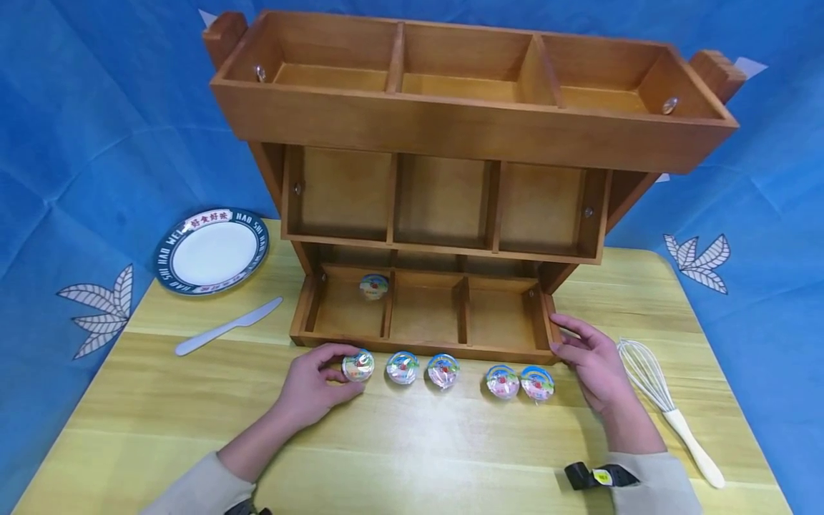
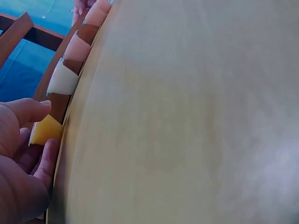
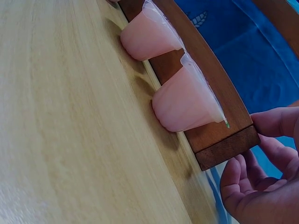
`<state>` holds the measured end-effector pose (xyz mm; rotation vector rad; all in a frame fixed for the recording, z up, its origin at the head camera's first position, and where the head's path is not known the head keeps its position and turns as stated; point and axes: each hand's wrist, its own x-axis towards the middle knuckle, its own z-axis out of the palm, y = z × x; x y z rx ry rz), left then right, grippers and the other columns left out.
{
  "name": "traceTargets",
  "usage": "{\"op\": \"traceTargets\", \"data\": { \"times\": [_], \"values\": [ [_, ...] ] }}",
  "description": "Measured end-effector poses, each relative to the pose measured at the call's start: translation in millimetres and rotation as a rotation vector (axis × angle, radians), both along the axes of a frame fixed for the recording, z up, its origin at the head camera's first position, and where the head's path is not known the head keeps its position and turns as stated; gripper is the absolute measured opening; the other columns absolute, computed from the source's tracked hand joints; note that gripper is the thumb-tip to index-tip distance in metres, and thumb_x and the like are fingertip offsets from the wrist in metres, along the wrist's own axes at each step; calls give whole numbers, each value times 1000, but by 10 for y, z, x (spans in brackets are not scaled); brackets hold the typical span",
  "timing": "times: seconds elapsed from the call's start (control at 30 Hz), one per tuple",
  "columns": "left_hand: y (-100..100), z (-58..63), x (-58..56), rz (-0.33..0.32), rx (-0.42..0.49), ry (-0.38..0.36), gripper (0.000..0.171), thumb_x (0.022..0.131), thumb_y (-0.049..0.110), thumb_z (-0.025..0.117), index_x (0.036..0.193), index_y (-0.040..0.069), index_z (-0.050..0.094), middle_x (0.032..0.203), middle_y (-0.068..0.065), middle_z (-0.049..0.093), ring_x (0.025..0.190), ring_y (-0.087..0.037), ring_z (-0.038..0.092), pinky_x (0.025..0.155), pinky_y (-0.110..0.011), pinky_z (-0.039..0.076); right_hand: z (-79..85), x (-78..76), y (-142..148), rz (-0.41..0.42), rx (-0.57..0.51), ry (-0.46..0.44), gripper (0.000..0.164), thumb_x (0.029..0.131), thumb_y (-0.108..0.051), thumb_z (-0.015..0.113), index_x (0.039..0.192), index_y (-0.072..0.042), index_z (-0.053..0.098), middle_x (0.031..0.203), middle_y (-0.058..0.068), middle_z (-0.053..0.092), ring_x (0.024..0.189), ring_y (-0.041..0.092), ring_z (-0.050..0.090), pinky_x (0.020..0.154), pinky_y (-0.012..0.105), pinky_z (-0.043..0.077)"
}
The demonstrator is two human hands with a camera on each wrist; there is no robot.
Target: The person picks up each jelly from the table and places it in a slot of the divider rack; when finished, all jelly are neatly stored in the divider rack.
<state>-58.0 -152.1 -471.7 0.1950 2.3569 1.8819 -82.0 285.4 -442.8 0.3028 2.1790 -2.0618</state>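
With its thumb and fingers, my left hand (image 1: 312, 386) pinches a yellow jelly cup (image 2: 46, 130) with a printed foil lid, at the front of the wooden rack's bottom tray (image 1: 425, 347). To its right, several more jelly cups stand in a row on the table, among them a whitish jelly cup (image 1: 403, 368) and pink ones (image 1: 443, 370). Another jelly cup (image 1: 374, 287) sits inside the bottom tray's left compartment. My right hand (image 1: 599, 365) holds the tray's right front corner with curled fingers, beside the rightmost pink jelly cup (image 3: 186, 102).
Above the bottom tray, the rack has a middle tray (image 1: 444, 250) and a top tray (image 1: 476, 129), each with three compartments. A plate (image 1: 215, 252) and a white knife (image 1: 228, 327) lie at left. A whisk (image 1: 669, 411) lies right of my right hand.
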Motion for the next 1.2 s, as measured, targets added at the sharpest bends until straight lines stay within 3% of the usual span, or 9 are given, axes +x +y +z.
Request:
{"op": "traceTargets", "data": {
  "times": [0.23,0.43,0.63,0.93,1.2],
  "values": [
    [21,-41,-7,-1,7,60,52,69,-10,86,116,1,68,113,-16,66,73,-21,68,64,-29,59,2,0,18,-9,-15,8,52,92,8,63,142,0,52,145,13,33,110,17,50,85,22,53],
    [22,-26,-1,-4,33,49,52,70,-11,85,117,0,67,113,-17,66,77,-23,69,66,-30,59,-10,4,20,-5,-20,11,52,92,7,64,142,0,52,144,12,33,109,18,50,84,22,53],
    [-7,98,9,-16,62,48,49,70,-13,83,115,0,67,110,-18,65,85,-27,69,74,-33,59,0,6,22,-2,-34,16,52,92,8,64,142,1,52,143,12,34,108,17,50,84,22,53],
    [-34,315,-32,-63,56,132,52,66,-16,84,114,-2,68,109,-17,65,90,-27,68,77,-36,59,7,6,18,-9,-29,18,52,92,8,65,142,0,53,141,9,36,107,17,48,81,20,52],
    [-47,424,-154,-62,20,169,46,71,-10,86,113,0,68,107,-12,66,94,-34,63,79,-28,57,-15,3,7,-6,-28,10,52,92,7,65,142,0,53,141,9,36,107,17,50,81,20,52]
  ]
}}
